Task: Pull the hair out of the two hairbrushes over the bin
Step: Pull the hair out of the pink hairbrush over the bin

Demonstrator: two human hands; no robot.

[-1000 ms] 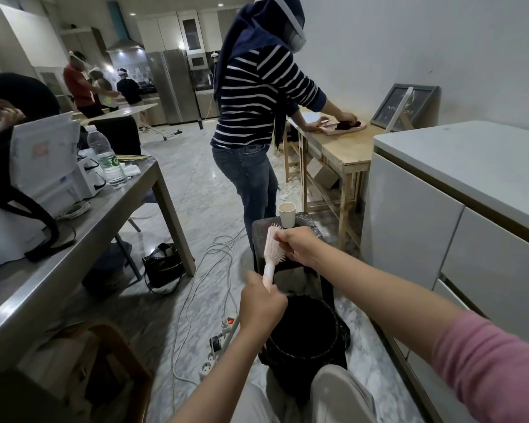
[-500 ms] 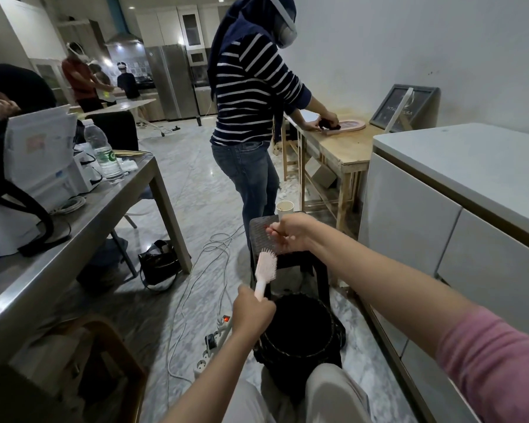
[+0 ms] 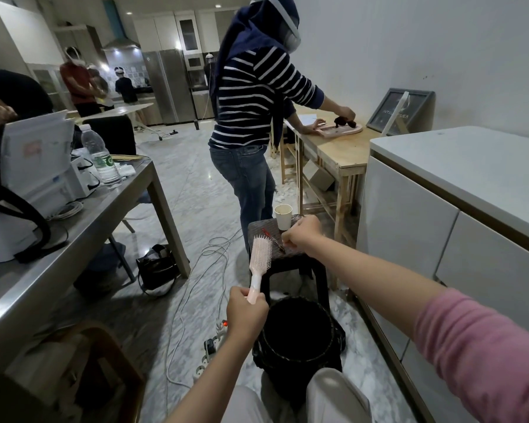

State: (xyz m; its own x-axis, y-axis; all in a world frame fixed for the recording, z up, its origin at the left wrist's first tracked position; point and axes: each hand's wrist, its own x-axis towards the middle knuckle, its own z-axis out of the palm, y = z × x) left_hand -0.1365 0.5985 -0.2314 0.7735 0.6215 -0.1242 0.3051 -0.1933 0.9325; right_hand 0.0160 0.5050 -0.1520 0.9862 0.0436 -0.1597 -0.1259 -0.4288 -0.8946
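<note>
I have the left hand wrapped around the handle of the pink hairbrush, low in the middle of the frame. The brush stands nearly upright, head up and leaning slightly right, bristles turned toward the other hand so the strands can be reached. It sits just above and left of the black bin, which stands on the floor between my knees at bottom centre, so whatever comes off should fall inside rather than on the marble.

The right hand is up and to the right of the brush head, apart from it, fingers curled in as if pinching. I judge it has a tuft of hair between the fingertips, but the strands are too fine to make out, so I cannot tell for sure whether it grasps anything. It hangs over the dark stool rather than over the bin; a drop from here could land on the stool top, so I would bring it back down over the opening before letting go.

On the stool sit a paper cup and a thin red-handled tool I cannot identify. A second hairbrush is not visible to me anywhere, so I judge the task is partway at best.
</note>
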